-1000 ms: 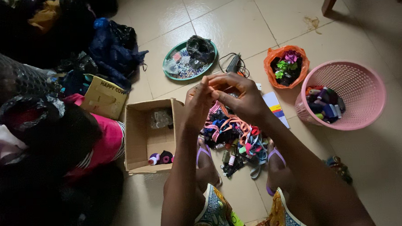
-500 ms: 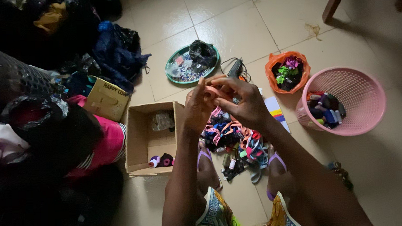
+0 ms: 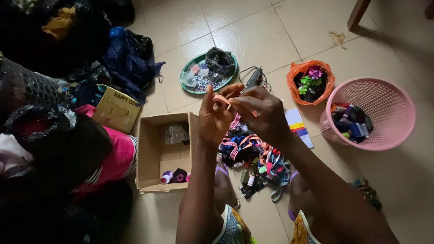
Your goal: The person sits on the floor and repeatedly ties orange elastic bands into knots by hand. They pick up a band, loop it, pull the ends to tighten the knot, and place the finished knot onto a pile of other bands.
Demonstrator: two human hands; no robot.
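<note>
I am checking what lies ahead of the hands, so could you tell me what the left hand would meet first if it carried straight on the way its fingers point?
The left hand points up and away, toward the green tray of beads. Most likely it meets that tray first, though depth is unclear from this view.

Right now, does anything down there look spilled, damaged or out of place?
Yes: a yellowish smear marks the floor tile near the wooden leg, like a dried spill. The ribbon pile lies tangled between the feet. The hands' own orange ribbon looks intact.
</note>
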